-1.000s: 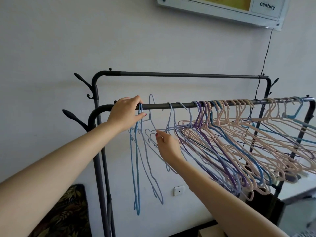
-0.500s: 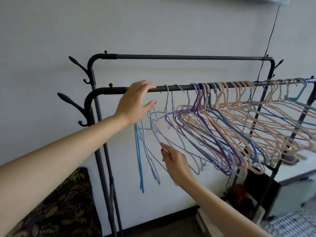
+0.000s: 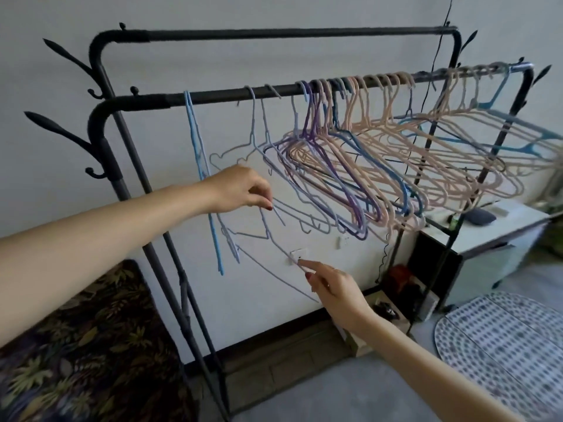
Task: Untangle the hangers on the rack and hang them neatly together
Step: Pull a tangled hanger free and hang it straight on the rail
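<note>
Lavender hanger (image 3: 268,229), hung below the rack's front rail (image 3: 274,91), is tilted, long axis sloping down rightward. Its upper wire is pinched by the left hand (image 3: 240,190), its lower arm by the right hand (image 3: 332,287).

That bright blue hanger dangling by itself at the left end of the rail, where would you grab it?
Pinch the blue hanger by its neck just under the hook, coming from the front. It hangs edge-on and narrow, apart from the tangle, and the rail beside it is bare, so lifting there probably snags nothing.
</note>
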